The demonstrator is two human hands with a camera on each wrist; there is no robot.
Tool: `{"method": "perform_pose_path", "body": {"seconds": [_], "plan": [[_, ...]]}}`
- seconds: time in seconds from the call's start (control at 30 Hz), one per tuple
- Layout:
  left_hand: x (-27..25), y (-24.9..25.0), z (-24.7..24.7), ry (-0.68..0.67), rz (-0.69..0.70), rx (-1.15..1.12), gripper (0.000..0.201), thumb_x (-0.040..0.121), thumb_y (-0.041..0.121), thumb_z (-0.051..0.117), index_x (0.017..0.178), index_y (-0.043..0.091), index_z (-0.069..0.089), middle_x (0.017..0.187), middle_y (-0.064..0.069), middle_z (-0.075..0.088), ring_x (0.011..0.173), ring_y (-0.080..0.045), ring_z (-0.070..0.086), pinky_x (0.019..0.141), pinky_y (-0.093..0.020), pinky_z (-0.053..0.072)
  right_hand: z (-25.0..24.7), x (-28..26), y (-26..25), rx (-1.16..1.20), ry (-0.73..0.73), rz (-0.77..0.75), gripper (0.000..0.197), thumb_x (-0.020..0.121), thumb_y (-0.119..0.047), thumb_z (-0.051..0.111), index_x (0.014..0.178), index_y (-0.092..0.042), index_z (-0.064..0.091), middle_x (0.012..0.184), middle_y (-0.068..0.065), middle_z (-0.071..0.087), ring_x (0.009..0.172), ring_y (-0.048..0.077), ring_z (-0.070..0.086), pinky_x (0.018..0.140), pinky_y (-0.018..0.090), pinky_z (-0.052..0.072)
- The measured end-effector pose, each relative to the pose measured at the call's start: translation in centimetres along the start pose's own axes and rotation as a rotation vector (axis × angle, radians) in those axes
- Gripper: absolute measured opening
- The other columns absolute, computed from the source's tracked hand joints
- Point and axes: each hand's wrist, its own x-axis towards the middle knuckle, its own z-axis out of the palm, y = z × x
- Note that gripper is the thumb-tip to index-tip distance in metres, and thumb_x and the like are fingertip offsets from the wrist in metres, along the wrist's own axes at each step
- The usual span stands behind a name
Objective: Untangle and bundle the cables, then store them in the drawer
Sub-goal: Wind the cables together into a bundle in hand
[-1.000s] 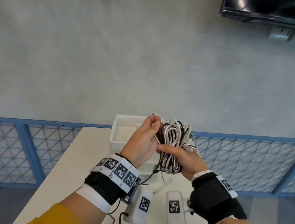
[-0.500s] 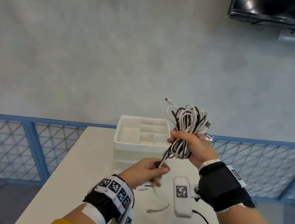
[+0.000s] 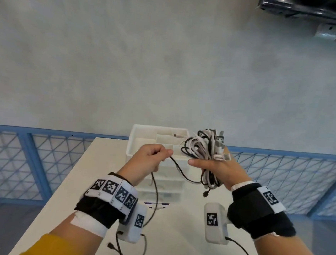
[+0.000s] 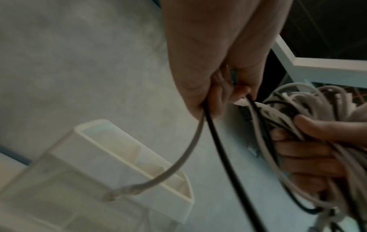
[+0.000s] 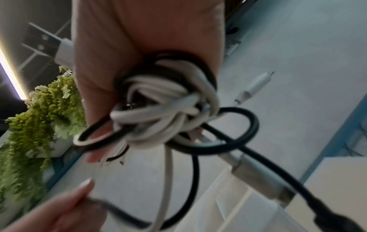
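A tangled bundle of white and black cables (image 3: 202, 148) (image 5: 164, 102) (image 4: 288, 109) is held up in front of me, and my right hand (image 3: 210, 165) (image 5: 139, 39) grips it round its middle. My left hand (image 3: 166, 154) (image 4: 228, 94) is just left of it at the same height. It pinches a black strand (image 3: 180, 169) (image 4: 218, 141) that runs to the bundle and also hangs down toward the table. In the left wrist view a white strand (image 4: 190, 150) passes through the same fingers. A black lead with a metal plug (image 5: 258, 174) dangles from the bundle.
A white drawer unit (image 3: 135, 143) with a compartment tray on top stands on the white table (image 3: 99, 172), just behind my hands. Thin black leads (image 3: 129, 253) lie on the near tabletop. A blue mesh railing (image 3: 10, 155) runs behind the table, and a green plant (image 5: 39, 109) is nearby.
My left hand has risen from below the bundle to beside it, still holding the strand. My right hand has lowered the bundle slightly.
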Motion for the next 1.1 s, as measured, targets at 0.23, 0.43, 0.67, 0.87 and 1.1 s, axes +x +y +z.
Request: {"method": "perform_pose_path", "body": {"seconds": [0.23, 0.43, 0.67, 0.87, 1.1], "plan": [[0.0, 0.8, 2.7, -0.020, 0.078, -0.256, 0.037, 0.092, 0.018, 0.050, 0.057, 0.017, 0.037, 0.051, 0.008, 0.023, 0.047, -0.009, 0.020, 0.047, -0.017, 0.026, 3.2, -1.3, 1.2, 0.276, -0.047, 0.018, 0.034, 0.070, -0.004, 0.077, 0.100, -0.018, 0.070, 0.090, -0.002, 0.074, 0.084, 0.008, 0.069, 0.072, 0.021, 0.052], [-0.5, 0.9, 5.0, 0.047, -0.014, -0.700, 0.028, 0.093, 0.017, 0.045, 0.065, 0.016, 0.046, 0.048, 0.009, 0.036, 0.042, -0.003, 0.033, 0.054, -0.021, 0.029, 4.1, -1.3, 2.0, 0.438, -0.051, 0.101, 0.037, 0.067, -0.002, 0.075, 0.103, -0.003, 0.069, 0.107, 0.018, 0.071, 0.105, 0.029, 0.066, 0.094, 0.035, 0.051], [-0.2, 0.5, 5.0, 0.056, -0.010, -0.791, 0.025, 0.094, 0.015, 0.042, 0.069, 0.011, 0.048, 0.051, 0.006, 0.040, 0.050, -0.007, 0.038, 0.058, -0.019, 0.037, 3.4, -1.2, 0.7, 0.288, -0.076, 0.079, 0.032, 0.068, 0.015, 0.067, 0.089, -0.009, 0.069, 0.082, 0.005, 0.070, 0.080, 0.017, 0.067, 0.076, 0.030, 0.056], [-0.4, -0.5, 4.4, 0.054, 0.197, -0.166, 0.020, 0.078, 0.044, 0.058, 0.094, 0.033, 0.055, 0.105, -0.004, 0.054, 0.094, -0.010, 0.053, 0.086, -0.022, 0.042, 3.2, -1.0, 0.9, 0.256, 0.064, 0.062, 0.024, 0.065, 0.013, 0.067, 0.078, -0.007, 0.067, 0.072, 0.012, 0.064, 0.068, 0.024, 0.062, 0.068, 0.040, 0.054], [-3.1, -5.0, 4.4, 0.042, -0.121, 0.029, 0.042, 0.078, 0.067, 0.046, 0.089, 0.026, 0.052, 0.091, 0.002, 0.053, 0.080, -0.014, 0.053, 0.073, -0.025, 0.044, 1.9, -1.0, 1.0, 0.238, 0.109, 0.152, 0.022, 0.069, 0.009, 0.067, 0.090, 0.001, 0.071, 0.082, 0.010, 0.072, 0.068, 0.015, 0.066, 0.058, 0.023, 0.053]]}}
